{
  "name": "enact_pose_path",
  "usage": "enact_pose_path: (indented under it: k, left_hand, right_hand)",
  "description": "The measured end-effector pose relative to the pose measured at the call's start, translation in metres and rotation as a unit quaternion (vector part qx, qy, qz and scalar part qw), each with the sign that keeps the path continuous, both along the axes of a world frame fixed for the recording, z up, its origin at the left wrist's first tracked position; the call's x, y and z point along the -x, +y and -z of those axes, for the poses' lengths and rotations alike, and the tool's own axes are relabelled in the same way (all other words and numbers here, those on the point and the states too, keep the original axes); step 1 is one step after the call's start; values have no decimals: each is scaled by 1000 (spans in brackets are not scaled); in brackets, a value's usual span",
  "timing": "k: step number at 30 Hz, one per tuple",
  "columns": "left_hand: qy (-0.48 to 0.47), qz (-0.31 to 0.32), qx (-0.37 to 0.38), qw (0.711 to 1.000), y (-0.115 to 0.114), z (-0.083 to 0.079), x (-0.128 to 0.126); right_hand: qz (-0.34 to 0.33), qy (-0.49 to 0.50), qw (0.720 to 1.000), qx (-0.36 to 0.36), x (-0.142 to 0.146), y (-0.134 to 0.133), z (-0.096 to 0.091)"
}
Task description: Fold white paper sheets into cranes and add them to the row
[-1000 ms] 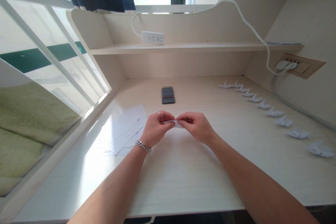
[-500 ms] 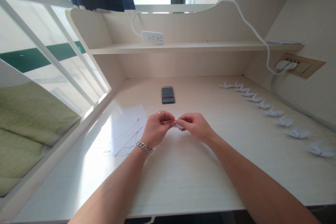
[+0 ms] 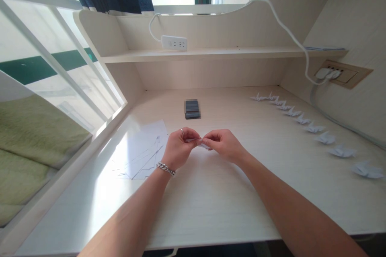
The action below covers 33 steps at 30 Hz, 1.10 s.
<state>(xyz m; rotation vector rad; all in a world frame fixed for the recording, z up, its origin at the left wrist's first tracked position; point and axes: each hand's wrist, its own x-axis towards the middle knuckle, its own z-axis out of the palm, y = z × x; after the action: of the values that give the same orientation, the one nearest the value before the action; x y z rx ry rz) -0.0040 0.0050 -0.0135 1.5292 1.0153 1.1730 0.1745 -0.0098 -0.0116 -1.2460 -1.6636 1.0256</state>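
Over the middle of the pale desk (image 3: 211,200), my left hand (image 3: 178,149) and my right hand (image 3: 223,144) meet fingertip to fingertip. Both pinch a small folded piece of white paper (image 3: 200,142), mostly hidden between the fingers. A ring sits on my left hand and a metal chain bracelet circles that wrist. Just left of my left hand lies a loose pile of white paper sheets (image 3: 141,150).
A row of several white folded paper cranes (image 3: 325,137) runs along the desk's right side. A dark phone (image 3: 192,109) lies further back. A white power strip (image 3: 174,43) rests on the shelf; its cable runs to a wall socket (image 3: 334,74). A railing and green bedding lie left.
My right hand's fingers have shifted slightly on the folded paper, and the hands sit a touch closer together. Otherwise the scene is the same.
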Motion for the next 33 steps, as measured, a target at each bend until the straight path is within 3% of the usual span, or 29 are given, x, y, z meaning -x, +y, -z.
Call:
enact_pose_path:
  k: [8, 15, 25, 30, 33]
  left_hand:
    - [-64, -21, 59, 996, -3, -7, -4]
    - [-45, -37, 69, 996, -2, -8, -6]
    - [-48, -39, 70, 996, 0, -5, -5]
    - [-70, 12, 96, 993, -1, -11, -1]
    - [-63, -8, 83, 994, 0, -12, 0]
  right_hand:
    - [35, -32, 997, -59, 5, -7, -5]
    - [30, 9, 999, 19, 2, 1, 1]
    - [22, 8, 1000, 18, 1, 2, 1]
    - [24, 0, 1000, 13, -3, 1, -3]
    - [28, -1, 999, 16, -5, 2, -4]
